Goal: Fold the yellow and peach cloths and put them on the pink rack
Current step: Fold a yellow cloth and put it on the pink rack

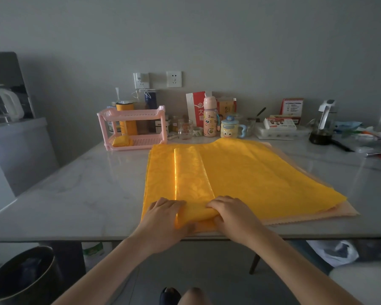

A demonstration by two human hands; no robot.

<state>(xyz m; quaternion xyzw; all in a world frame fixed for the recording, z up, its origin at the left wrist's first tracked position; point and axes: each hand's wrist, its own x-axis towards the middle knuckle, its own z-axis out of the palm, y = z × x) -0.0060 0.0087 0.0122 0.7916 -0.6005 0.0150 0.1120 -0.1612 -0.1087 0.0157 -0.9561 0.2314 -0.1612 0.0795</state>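
Note:
A large yellow cloth (246, 172) lies spread on the marble table (75, 190), with a raised lengthwise fold running from its near edge toward the back. Under it a peach cloth (330, 216) shows along the right and near edges. My left hand (165, 219) and my right hand (231, 214) both grip the near end of that yellow fold at the table's front edge, thumbs tucked under the fabric. The pink two-tier rack (132, 128) stands at the back left, with a small folded yellow cloth (121, 141) on its lower shelf.
Bottles, cups, a glass, boxes and a red bag line the back of the table by the wall. A dark kettle (321, 126) and clutter fill the back right. A dark bin (22, 276) stands on the floor at left, and a white seat (365, 282) at lower right.

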